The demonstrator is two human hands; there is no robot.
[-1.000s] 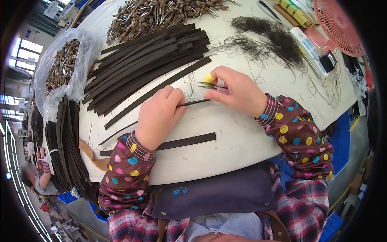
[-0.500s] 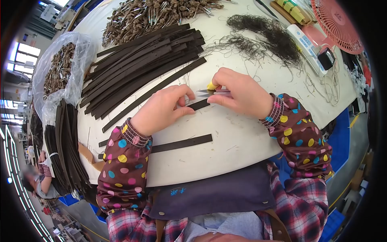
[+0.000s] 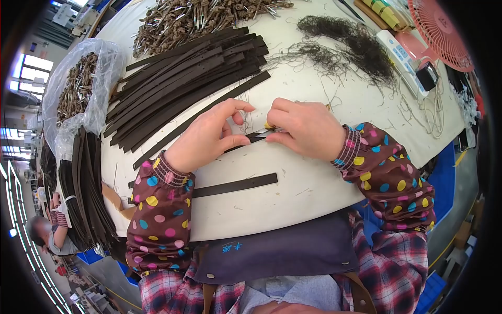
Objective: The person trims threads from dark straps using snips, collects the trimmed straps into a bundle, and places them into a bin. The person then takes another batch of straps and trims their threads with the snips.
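Note:
My right hand (image 3: 307,130) is closed round small thread snips (image 3: 260,135) with a bit of yellow at the grip. The blades point left, at the end of a dark strap lying between my hands. My left hand (image 3: 206,137) has its thumb low beside that strap and its index finger raised, with a gap between them. Loose threads show near its fingertips. My left forearm partly hides the strap. Closer to me lies another dark strap (image 3: 235,185), and a further single strap (image 3: 256,81) lies beyond my left hand.
A stack of dark straps (image 3: 193,78) lies at the back left, beneath a heap of brown knotted pieces with metal ends (image 3: 204,18). A clear bag (image 3: 107,57) holds similar pieces. Tangled thread (image 3: 361,49), a power strip (image 3: 400,60) and a pink fan (image 3: 442,31) stand right.
My right hand has moved slightly left and down, bringing the snips' blades over the strap near my left thumb. My left index finger has lifted and spread away from the thumb.

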